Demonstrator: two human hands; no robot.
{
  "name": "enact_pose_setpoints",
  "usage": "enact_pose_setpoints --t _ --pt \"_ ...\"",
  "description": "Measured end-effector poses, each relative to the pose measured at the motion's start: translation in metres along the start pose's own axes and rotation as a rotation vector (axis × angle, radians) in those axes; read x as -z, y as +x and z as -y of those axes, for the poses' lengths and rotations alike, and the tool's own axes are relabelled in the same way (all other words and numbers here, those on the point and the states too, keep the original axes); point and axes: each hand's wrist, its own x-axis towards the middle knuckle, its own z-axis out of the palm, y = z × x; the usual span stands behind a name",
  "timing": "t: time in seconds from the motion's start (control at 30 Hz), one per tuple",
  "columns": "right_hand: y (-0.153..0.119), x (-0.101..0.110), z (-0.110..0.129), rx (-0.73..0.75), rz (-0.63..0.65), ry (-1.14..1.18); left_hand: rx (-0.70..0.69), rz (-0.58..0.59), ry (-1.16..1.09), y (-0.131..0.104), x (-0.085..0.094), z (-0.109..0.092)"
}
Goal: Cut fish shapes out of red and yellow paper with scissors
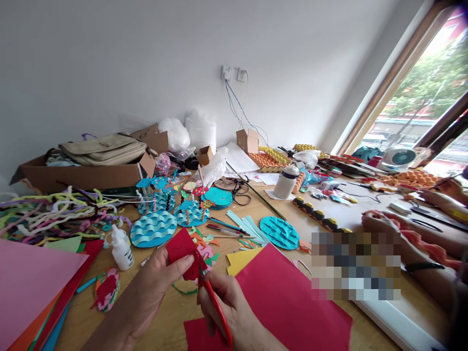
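My left hand [161, 273] grips a small piece of red paper [180, 247] between thumb and fingers, held up above the table. Around the red handles of a pair of scissors [216, 302] my right hand [226, 297] is closed. The blades meet the right edge of the red paper. Under and beside my right hand lie a large red sheet [292, 292] and a smaller red piece [201, 334]. A yellow sheet [241, 261] sticks out beneath the large one. Colourful paper scraps [206, 251] lie just behind my hands.
A white glue bottle [122, 248] stands at left, near stacked coloured paper [36, 287] and fuzzy pipe cleaners [54, 214]. Blue wavy discs [153, 229] lie in the middle. A white bottle [286, 183] stands further back. At right, another person's hands [383, 224] are over the table.
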Motion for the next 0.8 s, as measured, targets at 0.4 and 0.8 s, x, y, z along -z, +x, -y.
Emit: enact_pose_setpoints --t 0.4,0.8 --pt "-0.001 0.000 -0.002 -0.018 -0.024 -0.114 -0.023 -0.130 0.110 -0.002 -0.009 -0.007" --pt "-0.001 0.001 0.001 0.019 -0.001 -0.139 -0.016 -0.108 0.078 -0.002 -0.005 -0.007"
